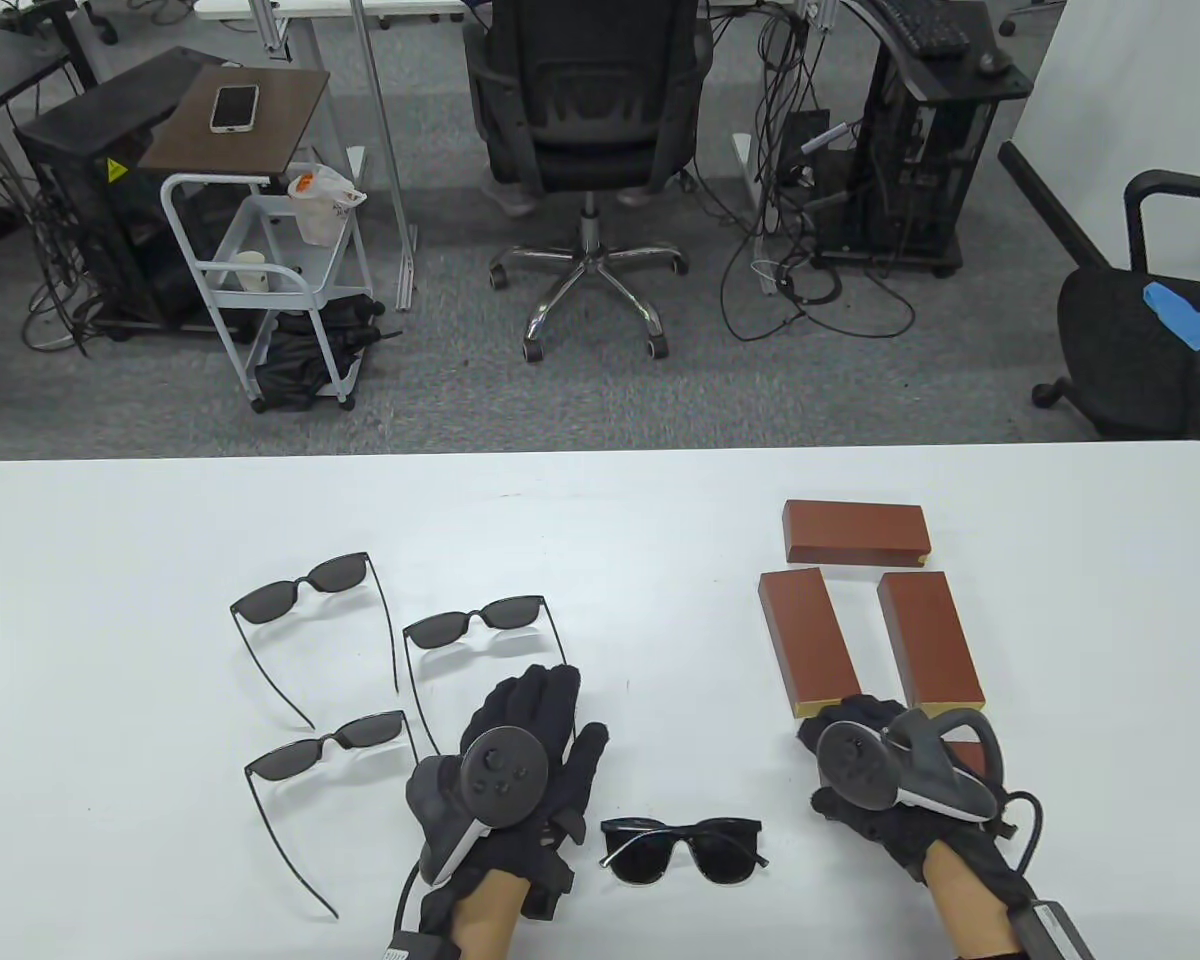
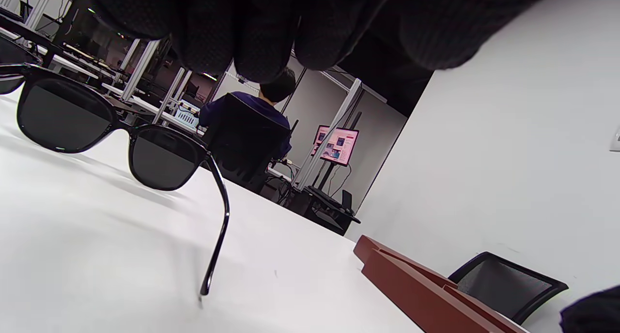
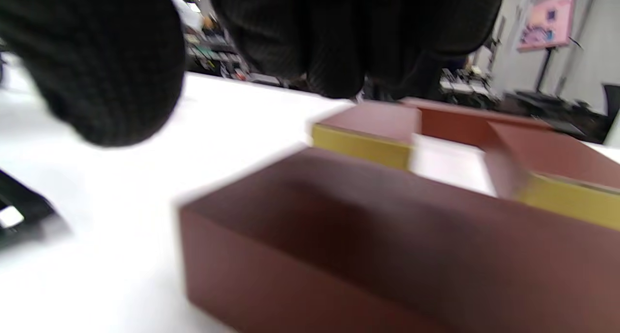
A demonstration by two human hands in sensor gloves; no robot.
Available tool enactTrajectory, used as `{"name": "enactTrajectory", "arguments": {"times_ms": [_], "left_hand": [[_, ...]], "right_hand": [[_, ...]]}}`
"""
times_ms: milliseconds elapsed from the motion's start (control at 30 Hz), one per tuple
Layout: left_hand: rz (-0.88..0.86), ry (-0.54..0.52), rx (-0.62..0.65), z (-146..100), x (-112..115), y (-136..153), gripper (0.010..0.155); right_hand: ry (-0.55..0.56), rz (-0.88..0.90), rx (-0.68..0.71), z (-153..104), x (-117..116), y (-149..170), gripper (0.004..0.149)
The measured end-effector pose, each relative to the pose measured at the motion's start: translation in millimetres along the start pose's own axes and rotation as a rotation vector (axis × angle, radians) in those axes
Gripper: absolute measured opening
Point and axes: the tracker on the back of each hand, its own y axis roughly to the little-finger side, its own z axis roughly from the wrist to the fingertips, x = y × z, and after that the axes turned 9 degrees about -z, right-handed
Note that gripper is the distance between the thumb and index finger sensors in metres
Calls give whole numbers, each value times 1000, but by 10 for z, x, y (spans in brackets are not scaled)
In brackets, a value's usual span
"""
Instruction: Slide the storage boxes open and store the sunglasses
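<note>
Three thin-framed sunglasses lie open at the left: far, middle and near. A folded black pair lies at the front centre. My left hand rests open on the table between the middle pair and the folded pair and holds nothing; the left wrist view shows the middle pair in front of its fingers. Three brown slide boxes lie at the right: one crosswise and two lengthwise. My right hand hovers open over another brown box, mostly hidden in the table view.
The lengthwise boxes show yellow inner ends toward my right hand. The table's far edge lies beyond the boxes. An office chair and a cart stand on the floor behind it.
</note>
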Motion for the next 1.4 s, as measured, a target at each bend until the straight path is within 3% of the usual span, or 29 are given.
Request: {"name": "enactTrajectory", "arguments": {"times_ms": [167,233,400,700,867,1000,1200,1400], "left_hand": [[24,-1,21,-7,4,-53,67],[40,-1,33,-13,4,-79,67],[44,6,41,-19,15,-96,68],[58,27,26,-19,42,-42,68],[86,-5,11,-27,31,-44,68],[113,-17,9,-36,35,-54,68],[83,7,38,-35,42,-70,70],[60,51,157,-47,67,-189,82]], "right_hand": [[-238,-126,-76,-26,-181,249,85],[-270,-150,-95,-24,-251,300,89],[-255,-114,-95,-6,-389,342,91],[-241,-125,-73,46,-423,325,88],[-181,-105,-96,16,-454,336,87],[-207,-91,-90,6,-451,333,87],[-201,-97,-68,1,-290,301,87],[-147,-129,-8,41,101,140,87]]}}
